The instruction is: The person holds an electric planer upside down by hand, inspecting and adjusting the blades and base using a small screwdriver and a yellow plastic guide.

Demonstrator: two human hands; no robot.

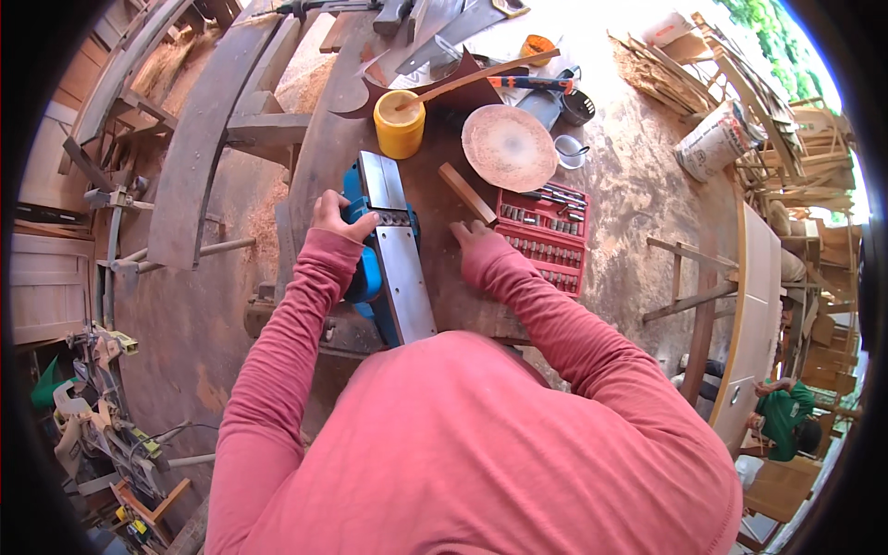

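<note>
An electric planer [402,268], blue with a bare metal sole, lies upside down on the workbench [435,199]. My left hand [340,216] grips its left side, the thumb close to the cutter slot in the middle of the sole. To the right of the planer, my right hand [475,242] rests low over the bench, fingers slightly apart. Its fingertips are beside the near end of a small wooden block [467,192]; whether they touch it I cannot tell. Just right of that hand lies an open red case of driver bits and sockets [546,242].
Behind the planer stands a yellow tub [400,129] with a wooden stick across it. Near it are a round pale disc [510,148], an orange-handled tool [532,83] and a handsaw [462,35]. A white sack [712,141] is on the floor; a person in green [784,421] is far right.
</note>
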